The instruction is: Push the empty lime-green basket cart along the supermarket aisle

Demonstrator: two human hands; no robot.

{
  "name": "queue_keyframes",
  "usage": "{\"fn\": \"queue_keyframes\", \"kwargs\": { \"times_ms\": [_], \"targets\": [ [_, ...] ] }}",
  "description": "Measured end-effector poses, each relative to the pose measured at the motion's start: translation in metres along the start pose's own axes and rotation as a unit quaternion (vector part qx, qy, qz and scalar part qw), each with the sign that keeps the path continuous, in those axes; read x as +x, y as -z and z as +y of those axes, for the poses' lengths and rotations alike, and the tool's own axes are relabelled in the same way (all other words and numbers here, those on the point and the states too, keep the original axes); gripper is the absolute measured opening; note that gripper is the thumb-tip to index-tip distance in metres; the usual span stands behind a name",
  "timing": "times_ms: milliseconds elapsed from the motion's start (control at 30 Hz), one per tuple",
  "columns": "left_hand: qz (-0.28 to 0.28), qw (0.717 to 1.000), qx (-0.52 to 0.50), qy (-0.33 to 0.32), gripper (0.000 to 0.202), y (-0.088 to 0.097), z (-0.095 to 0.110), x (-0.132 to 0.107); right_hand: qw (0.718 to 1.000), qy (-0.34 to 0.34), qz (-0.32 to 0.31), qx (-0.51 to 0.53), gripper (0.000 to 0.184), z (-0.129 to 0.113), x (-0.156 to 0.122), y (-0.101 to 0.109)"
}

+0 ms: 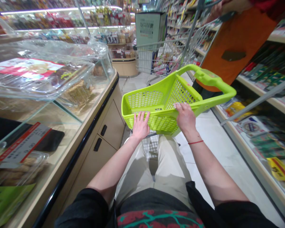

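Observation:
A lime-green shopping cart basket (146,96) with perforated walls stands right in front of me, turned sideways, its looped handle (224,90) off to the right. Inside, its visible floor is bare. My left hand (141,125) lies against the near wall, fingers spread and fingertips at the rim; the thumb is not clearly visible. My right hand (185,117), a red string at its wrist, is closed at the same rim closer to the handle. Something small, white and crumpled, like a tissue, shows at its fingertips.
At left runs a glass-sided display counter (95,117) with packaged food and a dark edge rail. Ahead stands a wire cart (166,58) holding goods, beside a large box (148,30). A person in an orange apron (237,41) stands right, near stocked shelves (256,85).

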State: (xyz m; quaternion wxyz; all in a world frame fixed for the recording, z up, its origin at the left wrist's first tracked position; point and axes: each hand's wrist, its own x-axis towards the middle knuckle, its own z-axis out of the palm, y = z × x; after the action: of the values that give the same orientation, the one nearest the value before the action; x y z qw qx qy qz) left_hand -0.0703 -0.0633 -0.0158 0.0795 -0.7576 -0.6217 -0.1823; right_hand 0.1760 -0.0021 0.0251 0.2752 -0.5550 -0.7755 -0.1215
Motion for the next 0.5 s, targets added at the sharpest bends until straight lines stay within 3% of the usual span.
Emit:
{"fn": "queue_keyframes", "kwargs": {
  "times_ms": [333, 500],
  "targets": [
    [-0.042, 0.999, -0.007, -0.008, 0.073, 0.010, 0.024, 0.013, 0.998, 0.039, -0.035, 0.032, 0.054, -0.067, -0.006, -0.023],
    [-0.045, 0.999, -0.002, -0.011, 0.073, 0.010, 0.022, 0.012, 0.998, 0.046, -0.037, 0.037, 0.056, -0.053, -0.006, -0.019]
  ]
}}
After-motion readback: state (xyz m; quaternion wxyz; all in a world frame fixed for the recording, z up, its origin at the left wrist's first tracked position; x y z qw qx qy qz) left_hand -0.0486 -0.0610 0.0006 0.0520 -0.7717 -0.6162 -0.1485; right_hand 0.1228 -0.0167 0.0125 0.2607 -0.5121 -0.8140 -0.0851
